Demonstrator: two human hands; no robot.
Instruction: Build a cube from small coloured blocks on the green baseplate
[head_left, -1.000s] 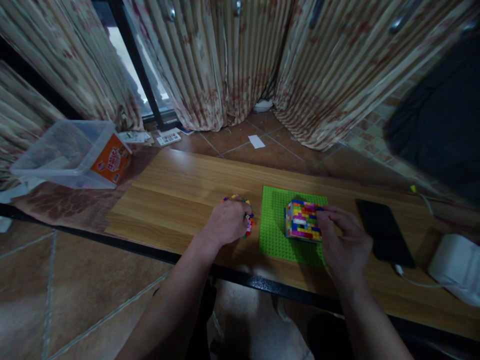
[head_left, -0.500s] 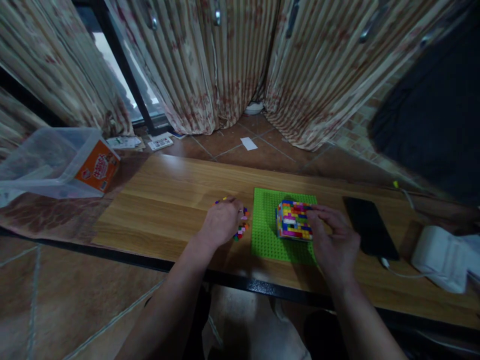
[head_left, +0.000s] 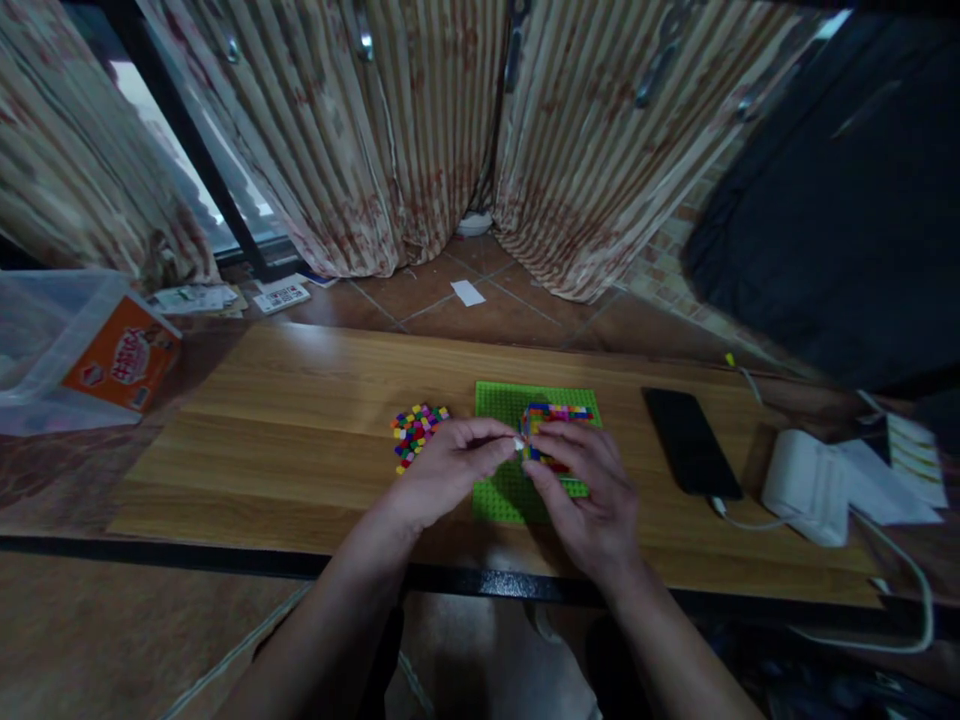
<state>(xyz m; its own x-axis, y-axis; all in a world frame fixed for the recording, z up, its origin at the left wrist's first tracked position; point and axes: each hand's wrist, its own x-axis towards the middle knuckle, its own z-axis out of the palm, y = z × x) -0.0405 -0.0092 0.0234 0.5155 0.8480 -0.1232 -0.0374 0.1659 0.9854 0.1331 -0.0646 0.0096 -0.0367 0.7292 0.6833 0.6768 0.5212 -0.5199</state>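
Note:
Between the thumb and finger of my left hand [head_left: 459,462] is a small white toy brick [head_left: 518,444], held at the left side of a hollow-looking block of many-coloured toy bricks [head_left: 559,411]. My right hand [head_left: 589,490] reaches over this block, fingers on its top and left edge and thumb at its front left; much of the block is hidden under it. Beneath the block lies a green studded baseplate [head_left: 495,400]. Just left of the plate, a pile of loose coloured bricks [head_left: 417,430] is partly covered by my left hand.
A black phone [head_left: 690,440] with a cable lies to the right, beside a white device [head_left: 806,487] and papers. At the far left stands a clear plastic bin [head_left: 52,345] with an orange label. The wooden tabletop [head_left: 270,430] ends at a dark front edge.
My left hand has moved right from the loose bricks to the block, bringing a white brick. My right hand has shifted from the block's right side to its left edge. The view has turned slightly.

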